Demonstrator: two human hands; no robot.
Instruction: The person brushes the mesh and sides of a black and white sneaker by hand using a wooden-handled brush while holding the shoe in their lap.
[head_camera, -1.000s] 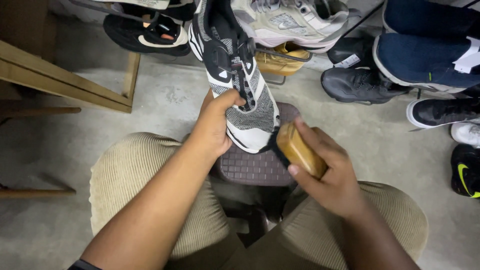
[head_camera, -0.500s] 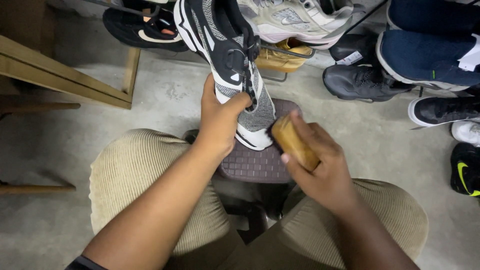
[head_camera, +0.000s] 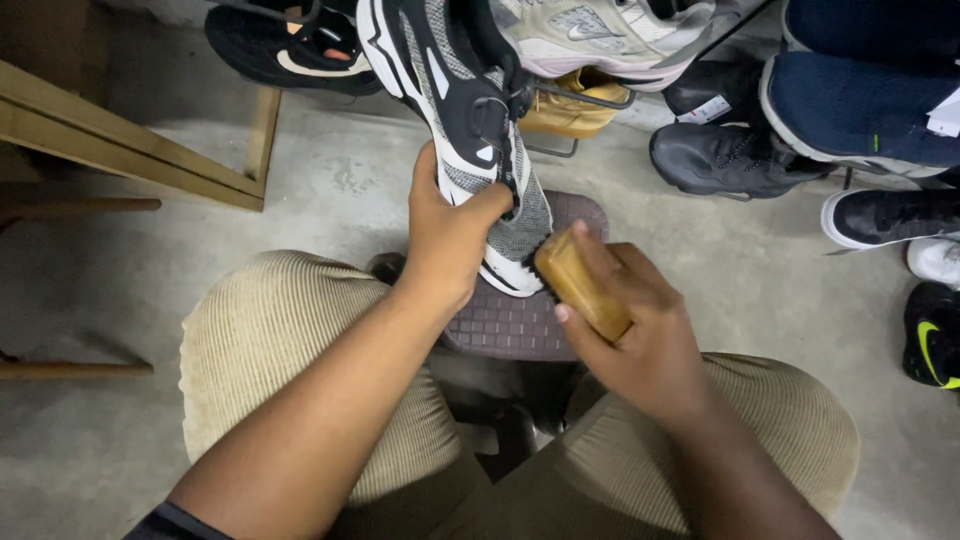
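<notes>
Gripping the black-and-white sneaker (head_camera: 470, 130) around its midfoot, the left hand (head_camera: 450, 235) is wrapping thumb and fingers tight so the toe is pointing down at 6 o'clock, propped over the dark woven stool (head_camera: 505, 325) between the knees. At 4 o'clock the right hand (head_camera: 640, 335) is clasping a wooden brush (head_camera: 580, 283), fingers curled along it, bristle end touching the toe. More shoes (head_camera: 740, 155) are crowding round at 1 o'clock.

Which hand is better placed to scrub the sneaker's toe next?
Right. The right hand already grips the wooden brush against the toe of the black-and-white sneaker, while the left hand is occupied steadying that shoe.
</notes>
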